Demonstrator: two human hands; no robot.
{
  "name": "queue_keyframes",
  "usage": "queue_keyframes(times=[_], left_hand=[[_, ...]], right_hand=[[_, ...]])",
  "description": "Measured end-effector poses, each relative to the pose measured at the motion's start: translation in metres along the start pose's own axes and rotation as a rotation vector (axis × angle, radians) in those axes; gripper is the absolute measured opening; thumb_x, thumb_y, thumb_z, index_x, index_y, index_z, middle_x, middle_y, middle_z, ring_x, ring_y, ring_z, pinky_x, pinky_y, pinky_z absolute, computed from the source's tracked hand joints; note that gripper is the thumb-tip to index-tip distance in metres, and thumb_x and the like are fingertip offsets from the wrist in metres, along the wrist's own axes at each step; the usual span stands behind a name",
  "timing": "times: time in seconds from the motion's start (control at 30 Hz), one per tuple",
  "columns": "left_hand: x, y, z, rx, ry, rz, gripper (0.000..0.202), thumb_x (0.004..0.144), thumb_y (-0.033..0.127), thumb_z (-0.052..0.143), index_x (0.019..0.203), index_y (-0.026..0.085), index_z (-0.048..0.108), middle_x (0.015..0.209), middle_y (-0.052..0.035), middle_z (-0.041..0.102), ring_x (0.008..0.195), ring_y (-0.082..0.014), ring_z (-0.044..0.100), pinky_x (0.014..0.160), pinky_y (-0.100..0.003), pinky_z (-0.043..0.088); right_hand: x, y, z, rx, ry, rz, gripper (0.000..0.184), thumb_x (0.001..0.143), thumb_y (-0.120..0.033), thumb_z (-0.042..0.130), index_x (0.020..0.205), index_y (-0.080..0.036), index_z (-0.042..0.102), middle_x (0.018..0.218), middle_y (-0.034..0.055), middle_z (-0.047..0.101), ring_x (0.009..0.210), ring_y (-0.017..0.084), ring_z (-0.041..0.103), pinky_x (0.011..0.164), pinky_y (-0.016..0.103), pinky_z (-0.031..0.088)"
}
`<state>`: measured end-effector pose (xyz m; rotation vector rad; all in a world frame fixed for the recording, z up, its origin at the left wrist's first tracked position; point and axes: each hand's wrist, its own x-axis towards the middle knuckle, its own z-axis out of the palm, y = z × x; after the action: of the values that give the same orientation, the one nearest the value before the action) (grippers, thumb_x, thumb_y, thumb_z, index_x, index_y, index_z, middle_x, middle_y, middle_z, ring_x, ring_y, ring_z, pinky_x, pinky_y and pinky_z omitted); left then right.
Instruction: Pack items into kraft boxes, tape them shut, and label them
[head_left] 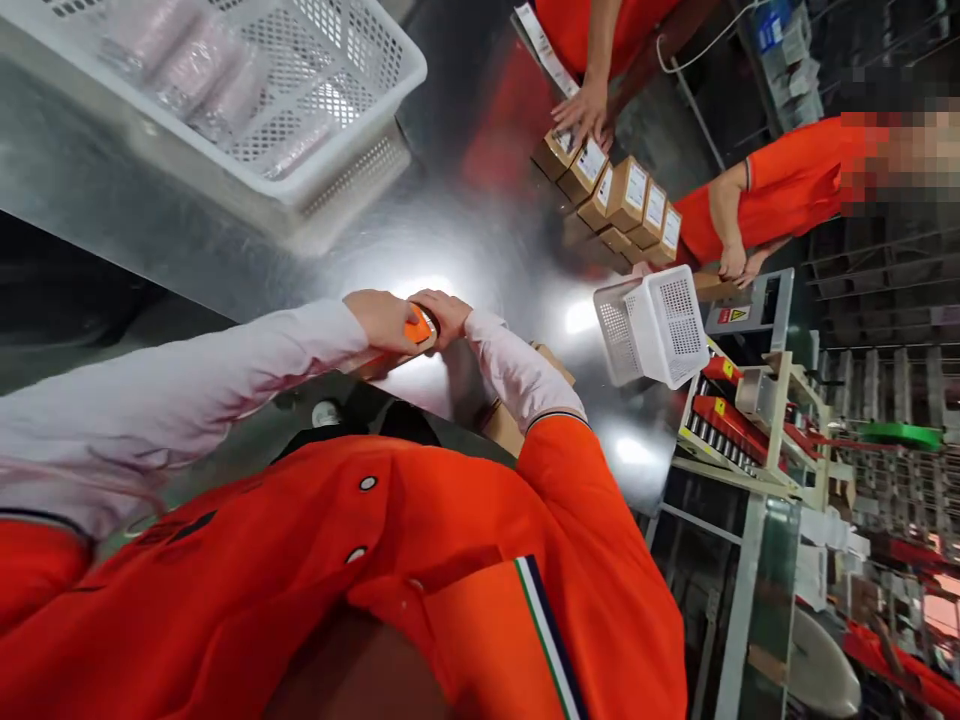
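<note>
My left hand (381,318) and my right hand (448,312) meet over the shiny metal table (480,250), just in front of my chest. Both are closed around a small orange object (417,328) with a pale end; I cannot make out what it is. Only part of it shows between the fingers. Under my right forearm lies a brown cardboard box (507,426), mostly hidden by my pink sleeve and orange shirt.
A large white mesh basket (330,120) holding wrapped rolls stands at the far left. A smaller white basket (654,326) lies tipped at the right. A co-worker's hand (582,110) rests on a row of labelled cardboard boxes (624,200). Another person in orange stands by a roller conveyor (731,425).
</note>
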<state>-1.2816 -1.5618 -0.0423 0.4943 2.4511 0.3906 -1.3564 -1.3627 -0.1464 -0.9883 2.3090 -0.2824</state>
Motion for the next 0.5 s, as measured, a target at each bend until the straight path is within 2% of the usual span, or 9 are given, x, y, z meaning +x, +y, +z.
queue_keyframes(times=[0.07,0.13,0.2,0.27,0.33,0.4,0.47,0.5], left_hand=[[-0.032,-0.034,0.011,0.077,-0.108,-0.048,0.072,0.080,0.054,0.070,0.147,0.026,0.077,0.116,-0.0164,0.081,0.106,-0.0387,0.076,0.088,-0.039,0.052],[-0.067,-0.073,0.032,0.102,-0.185,-0.108,0.079,0.082,0.059,0.064,0.154,0.028,0.070,0.118,-0.0154,0.081,0.105,-0.0385,0.076,0.086,-0.037,0.052],[-0.094,-0.107,0.063,0.064,-0.248,-0.217,0.083,0.084,0.062,0.058,0.161,0.030,0.063,0.116,-0.0140,0.082,0.102,-0.0373,0.076,0.083,-0.035,0.052],[-0.106,-0.129,0.098,0.022,-0.267,-0.272,0.086,0.085,0.060,0.055,0.164,0.026,0.059,0.115,-0.0149,0.082,0.102,-0.0368,0.077,0.084,-0.034,0.052],[-0.108,-0.141,0.133,-0.041,-0.197,-0.248,0.086,0.085,0.057,0.054,0.164,0.023,0.060,0.123,-0.0166,0.081,0.107,-0.0367,0.076,0.089,-0.035,0.053],[-0.110,-0.149,0.162,-0.122,-0.057,-0.204,0.083,0.084,0.054,0.053,0.159,0.022,0.066,0.135,-0.0166,0.077,0.115,-0.0362,0.074,0.097,-0.036,0.054],[-0.120,-0.159,0.180,-0.175,0.097,-0.189,0.078,0.082,0.053,0.053,0.151,0.024,0.073,0.141,-0.0133,0.075,0.121,-0.0346,0.073,0.103,-0.036,0.053],[-0.128,-0.164,0.183,-0.186,0.169,-0.180,0.075,0.082,0.054,0.052,0.147,0.026,0.076,0.141,-0.0113,0.076,0.122,-0.0336,0.073,0.105,-0.036,0.053]], right_hand=[[0.000,0.003,-0.001,-0.016,-0.012,-0.059,0.108,0.061,-0.027,0.096,0.160,-0.013,0.054,0.163,0.0187,0.056,0.150,0.034,0.054,0.130,0.047,0.041],[0.000,0.003,-0.001,-0.025,-0.013,-0.086,0.108,0.062,-0.029,0.095,0.159,-0.010,0.054,0.161,0.0200,0.057,0.150,0.035,0.053,0.131,0.046,0.038],[0.003,-0.003,0.002,-0.025,-0.017,-0.097,0.108,0.062,-0.030,0.095,0.159,-0.009,0.054,0.160,0.0203,0.057,0.149,0.035,0.053,0.131,0.046,0.037],[0.007,-0.013,0.008,-0.013,-0.021,-0.103,0.108,0.060,-0.030,0.097,0.158,-0.008,0.056,0.161,0.0204,0.056,0.151,0.036,0.051,0.132,0.046,0.035],[0.009,-0.025,0.015,0.009,-0.027,-0.101,0.110,0.058,-0.030,0.098,0.158,-0.009,0.057,0.163,0.0210,0.054,0.154,0.037,0.048,0.134,0.047,0.033],[0.009,-0.035,0.022,0.051,-0.020,-0.087,0.113,0.055,-0.028,0.099,0.158,-0.008,0.056,0.164,0.0230,0.052,0.156,0.039,0.046,0.135,0.048,0.032],[0.007,-0.043,0.028,0.104,-0.006,-0.080,0.118,0.055,-0.029,0.100,0.161,-0.008,0.053,0.168,0.0257,0.046,0.160,0.039,0.043,0.136,0.049,0.033],[0.006,-0.046,0.031,0.124,0.004,-0.080,0.120,0.056,-0.031,0.100,0.163,-0.008,0.050,0.172,0.0266,0.040,0.163,0.040,0.039,0.136,0.050,0.033]])
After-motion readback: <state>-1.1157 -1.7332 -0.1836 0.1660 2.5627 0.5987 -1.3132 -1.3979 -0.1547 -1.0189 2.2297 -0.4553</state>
